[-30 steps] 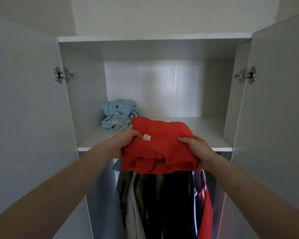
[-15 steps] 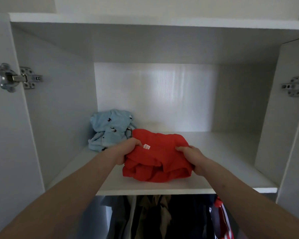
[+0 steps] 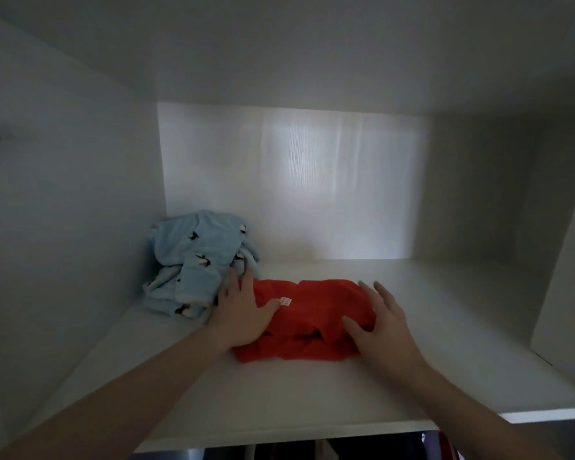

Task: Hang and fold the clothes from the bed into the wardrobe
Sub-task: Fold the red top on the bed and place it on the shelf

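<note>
Folded red garment is lying flat on the white wardrobe shelf, long axis running left to right across the shelf, parallel to the front edge. Small white tag is showing on its top face, left of centre. The layered, folded edges are facing you along the near side.

You are bracketing the garment from both ends. Your left hand is lying palm down over its left end, fingers straight and spread, pointing toward the back panel, thumb reaching right and ending just beside the tag. Your right hand is sitting at the right end, fingers extended and slightly fanned, thumb lying on the red fabric near the front. Neither hand is curling round or pinching the cloth; both are flat and relaxed, the left clearly resting on it. Whether the right fingertips are touching the cloth or hovering just above cannot be told.

Both forearms are reaching in from the lower corners, converging toward the garment.

Light blue patterned garment is sitting bunched in the back-left corner of the same shelf, just beside the red one, with your left fingertips touching its near edge. Dark hanging clothes are showing below the shelf front.
</note>
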Action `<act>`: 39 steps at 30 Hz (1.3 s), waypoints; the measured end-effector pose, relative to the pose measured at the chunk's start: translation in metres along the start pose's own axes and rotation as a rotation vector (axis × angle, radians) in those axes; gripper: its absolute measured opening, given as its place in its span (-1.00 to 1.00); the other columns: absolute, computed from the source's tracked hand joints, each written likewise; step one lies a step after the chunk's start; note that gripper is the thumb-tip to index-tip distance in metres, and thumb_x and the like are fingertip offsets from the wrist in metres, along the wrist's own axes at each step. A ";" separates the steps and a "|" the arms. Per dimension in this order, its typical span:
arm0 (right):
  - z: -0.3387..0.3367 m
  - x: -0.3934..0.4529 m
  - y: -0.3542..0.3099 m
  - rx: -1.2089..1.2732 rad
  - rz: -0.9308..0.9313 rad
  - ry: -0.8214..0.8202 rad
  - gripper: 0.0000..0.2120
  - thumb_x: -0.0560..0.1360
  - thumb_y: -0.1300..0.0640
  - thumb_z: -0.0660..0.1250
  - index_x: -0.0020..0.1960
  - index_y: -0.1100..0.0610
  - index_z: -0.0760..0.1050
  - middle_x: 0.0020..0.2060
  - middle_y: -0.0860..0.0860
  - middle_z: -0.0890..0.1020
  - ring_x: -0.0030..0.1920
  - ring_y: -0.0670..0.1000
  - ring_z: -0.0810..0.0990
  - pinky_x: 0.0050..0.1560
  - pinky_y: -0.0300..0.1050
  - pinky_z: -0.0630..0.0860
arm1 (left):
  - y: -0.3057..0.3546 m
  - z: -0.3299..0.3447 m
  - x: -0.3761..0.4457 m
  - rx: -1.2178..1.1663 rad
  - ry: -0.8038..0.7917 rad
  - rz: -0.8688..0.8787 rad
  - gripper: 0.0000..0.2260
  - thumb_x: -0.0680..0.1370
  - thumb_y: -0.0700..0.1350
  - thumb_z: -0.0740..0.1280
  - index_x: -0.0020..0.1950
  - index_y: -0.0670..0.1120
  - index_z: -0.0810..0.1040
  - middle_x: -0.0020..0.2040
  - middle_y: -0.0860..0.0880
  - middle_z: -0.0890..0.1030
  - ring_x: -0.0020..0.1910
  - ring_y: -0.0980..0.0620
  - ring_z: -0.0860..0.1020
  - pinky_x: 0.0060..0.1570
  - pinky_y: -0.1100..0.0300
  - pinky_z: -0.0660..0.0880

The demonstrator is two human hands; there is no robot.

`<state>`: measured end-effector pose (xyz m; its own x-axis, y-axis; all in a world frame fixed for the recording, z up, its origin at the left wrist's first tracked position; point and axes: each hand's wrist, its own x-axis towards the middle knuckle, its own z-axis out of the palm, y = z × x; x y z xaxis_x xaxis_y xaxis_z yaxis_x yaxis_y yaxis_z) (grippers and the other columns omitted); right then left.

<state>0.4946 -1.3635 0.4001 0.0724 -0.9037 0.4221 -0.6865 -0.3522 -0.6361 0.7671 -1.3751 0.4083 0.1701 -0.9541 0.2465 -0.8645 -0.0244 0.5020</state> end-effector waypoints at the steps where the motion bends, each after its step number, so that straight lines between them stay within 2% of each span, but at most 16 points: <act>1: 0.004 -0.003 0.000 -0.030 -0.051 -0.023 -0.30 0.53 -0.09 0.43 0.60 -0.12 0.23 0.62 -0.04 0.13 0.60 0.06 0.10 0.56 0.04 0.19 | 0.000 0.003 -0.004 0.016 -0.013 0.018 -0.13 0.54 0.40 0.17 0.65 0.05 -0.18 0.66 -0.11 -0.19 0.63 -0.23 -0.07 0.57 -0.20 0.03; 5: 0.025 0.000 0.003 -0.159 -0.080 -0.169 -0.26 0.52 -0.27 0.36 0.61 -0.13 0.20 0.65 -0.07 0.02 0.62 0.04 -0.02 0.60 0.03 0.11 | -0.001 0.010 -0.011 -0.014 -0.143 0.074 -0.16 0.51 0.43 0.21 0.65 0.12 -0.05 0.66 0.01 -0.09 0.63 -0.10 0.05 0.56 -0.10 0.14; 8: 0.040 0.014 0.014 -0.245 -0.063 -0.221 -0.22 0.53 -0.37 0.26 0.64 -0.11 0.11 0.66 -0.02 -0.07 0.64 0.07 -0.10 0.62 0.04 0.03 | -0.005 0.012 -0.001 0.063 -0.229 0.116 -0.13 0.37 0.58 0.08 0.62 0.25 0.04 0.66 0.06 -0.16 0.64 -0.10 -0.05 0.57 -0.09 0.02; 10: 0.048 0.029 0.021 -0.292 -0.054 -0.246 -0.21 0.54 -0.39 0.19 0.65 -0.09 0.06 0.66 0.00 -0.10 0.65 0.10 -0.12 0.62 0.06 -0.02 | -0.008 0.017 0.012 0.120 -0.252 0.117 -0.09 0.32 0.63 -0.02 0.60 0.26 0.10 0.66 0.07 -0.20 0.63 -0.13 -0.06 0.56 -0.10 -0.01; 13: 0.058 0.055 0.028 -0.330 -0.032 -0.274 -0.21 0.56 -0.40 0.14 0.66 -0.07 0.03 0.66 0.03 -0.11 0.65 0.12 -0.13 0.63 0.11 -0.05 | -0.009 0.028 0.036 0.290 -0.205 0.126 -0.14 0.37 0.60 -0.13 0.59 0.24 0.13 0.67 0.00 -0.15 0.60 -0.20 0.08 0.57 -0.15 0.00; 16: 0.067 0.080 0.034 -0.341 0.000 -0.280 -0.22 0.57 -0.39 0.12 0.66 -0.06 0.02 0.66 0.04 -0.11 0.65 0.13 -0.14 0.62 0.17 -0.05 | -0.007 0.039 0.064 0.424 -0.137 0.147 -0.18 0.44 0.56 -0.18 0.59 0.19 0.16 0.67 -0.05 -0.02 0.55 -0.18 0.25 0.55 -0.17 0.04; 19: 0.074 0.103 0.040 -0.344 0.027 -0.283 -0.22 0.57 -0.39 0.10 0.66 -0.06 0.01 0.66 0.02 -0.13 0.65 0.14 -0.15 0.61 0.21 -0.07 | -0.006 0.048 0.089 0.431 -0.066 0.156 -0.09 0.37 0.58 -0.27 0.58 0.16 0.21 0.66 -0.04 0.09 0.57 -0.12 0.23 0.55 -0.14 0.02; 23: 0.083 0.129 0.049 -0.340 0.034 -0.276 -0.23 0.57 -0.39 0.09 0.66 -0.07 0.01 0.66 0.01 -0.13 0.65 0.13 -0.16 0.60 0.22 -0.11 | -0.006 0.061 0.113 0.393 0.050 0.119 -0.19 0.44 0.54 -0.15 0.55 0.16 0.29 0.62 0.00 0.19 0.58 -0.07 0.17 0.55 -0.15 -0.11; 28: 0.093 0.156 0.058 -0.329 0.024 -0.257 -0.24 0.57 -0.39 0.09 0.65 -0.07 0.05 0.66 0.00 -0.09 0.65 0.12 -0.14 0.59 0.24 -0.12 | -0.006 0.074 0.137 0.243 0.060 -0.007 -0.34 0.53 0.47 0.08 0.54 0.18 0.30 0.62 0.07 0.19 0.57 -0.04 0.17 0.57 -0.08 -0.11; 39: 0.099 0.161 0.064 -0.312 0.010 -0.199 -0.28 0.58 -0.35 0.11 0.62 -0.04 0.15 0.66 0.00 0.00 0.65 0.09 -0.05 0.60 0.21 -0.13 | -0.007 0.080 0.141 0.252 0.073 -0.017 -0.34 0.54 0.46 0.09 0.55 0.17 0.30 0.63 0.04 0.18 0.58 -0.03 0.16 0.57 -0.06 -0.08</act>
<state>0.5341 -1.5557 0.3630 0.1832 -0.9471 0.2636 -0.8734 -0.2799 -0.3985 0.7595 -1.5329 0.3731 0.2116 -0.9291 0.3032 -0.9501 -0.1227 0.2869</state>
